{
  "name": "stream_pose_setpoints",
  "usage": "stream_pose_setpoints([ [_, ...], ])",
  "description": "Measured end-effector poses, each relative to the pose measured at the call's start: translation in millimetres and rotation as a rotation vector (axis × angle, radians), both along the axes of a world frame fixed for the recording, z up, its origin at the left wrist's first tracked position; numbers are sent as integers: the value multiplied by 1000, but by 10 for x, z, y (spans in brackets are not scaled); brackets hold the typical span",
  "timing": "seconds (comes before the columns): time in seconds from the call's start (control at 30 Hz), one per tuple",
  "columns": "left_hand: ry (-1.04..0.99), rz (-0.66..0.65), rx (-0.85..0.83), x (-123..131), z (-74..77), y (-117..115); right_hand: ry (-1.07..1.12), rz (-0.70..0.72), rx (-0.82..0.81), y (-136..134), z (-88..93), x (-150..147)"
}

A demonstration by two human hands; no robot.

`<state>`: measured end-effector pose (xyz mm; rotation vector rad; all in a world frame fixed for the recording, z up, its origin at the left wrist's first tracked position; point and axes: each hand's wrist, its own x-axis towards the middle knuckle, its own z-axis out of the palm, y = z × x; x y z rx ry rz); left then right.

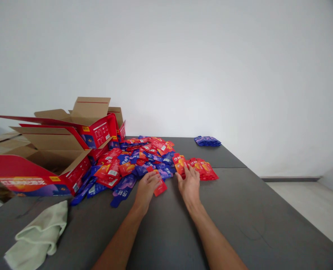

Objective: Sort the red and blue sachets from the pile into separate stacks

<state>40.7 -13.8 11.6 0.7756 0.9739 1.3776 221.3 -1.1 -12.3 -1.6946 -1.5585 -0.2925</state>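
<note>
My left hand (pixel 147 188) is closed over a small red packet (pixel 161 188) at the near right edge of a mixed heap. With my right hand (pixel 190 184) I hold another red packet (pixel 179 162) between thumb and fingers. That packet leans at the left end of a row of overlapping red packets (pixel 207 170). The heap holds many loose red and blue packets, among them a blue packet (pixel 124 187) lying left of my left hand. My fingers partly cover both packets that I hold.
Open red cartons (pixel 79 170) with brown flaps stand at the left of the dark grey table (pixel 239 225). A pale green cloth (pixel 39 238) lies crumpled at the front left. A stack of blue packets (pixel 207 141) sits near the far right edge, before a white wall.
</note>
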Motion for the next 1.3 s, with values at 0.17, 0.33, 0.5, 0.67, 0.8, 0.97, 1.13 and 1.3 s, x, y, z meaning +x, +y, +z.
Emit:
stream_pose_setpoints([
  [0.17,64,12,38,-31,-38,23,-3,-155,-44,78,-59,223],
  [0.33,153,52,67,-67,-93,52,-52,-252,-88,76,-149,283],
  [0.5,258,77,92,-85,-96,54,-70,-293,-101,72,-180,280],
  [0.67,335,96,123,-111,-125,77,-66,-315,-131,68,-177,244],
  [0.8,379,136,129,-179,-152,116,-62,-319,-134,55,-165,228],
  [0.97,579,249,128,-313,-147,119,-36,-278,-57,19,-51,147],
  [1.13,1183,79,-45,-349,-188,110,13,69,-5,-95,33,-179],
  [1.3,1290,-79,0,-331,-286,166,120,357,-199,-235,-84,-506],
])
